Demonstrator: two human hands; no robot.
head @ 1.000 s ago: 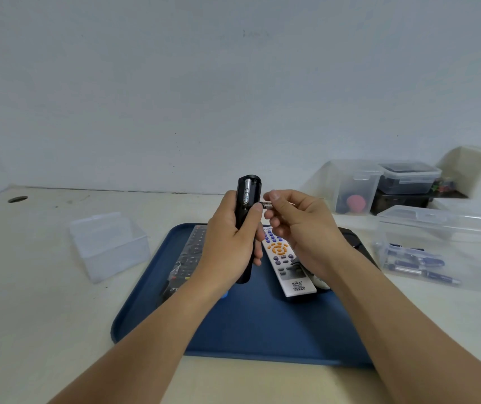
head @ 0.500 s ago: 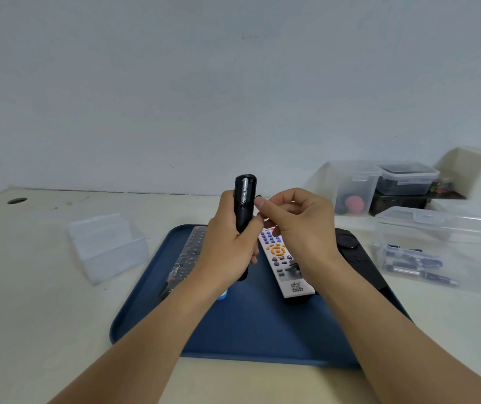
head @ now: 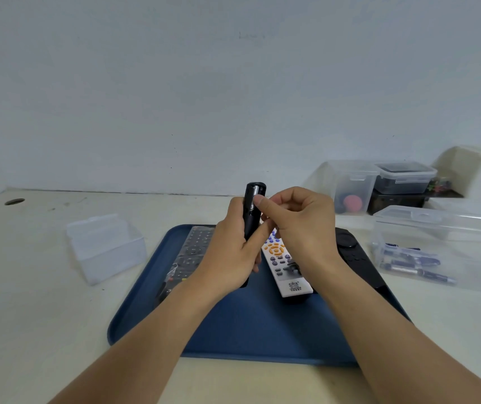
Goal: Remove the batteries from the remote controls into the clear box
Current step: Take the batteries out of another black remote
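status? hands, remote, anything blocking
Left hand grips black remote upright. Right hand fingertip at its open battery bay. Clear box left of tray, unobstructed.

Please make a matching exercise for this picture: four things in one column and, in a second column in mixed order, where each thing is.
Things:
1. black remote
2. white remote
3. small clear box
4. pens

Places:
A. on the table, left of the blue tray
B. held upright in the left hand
C. inside the large clear box on the right
D. lying on the blue tray

Pairs: 1-B, 2-D, 3-A, 4-C
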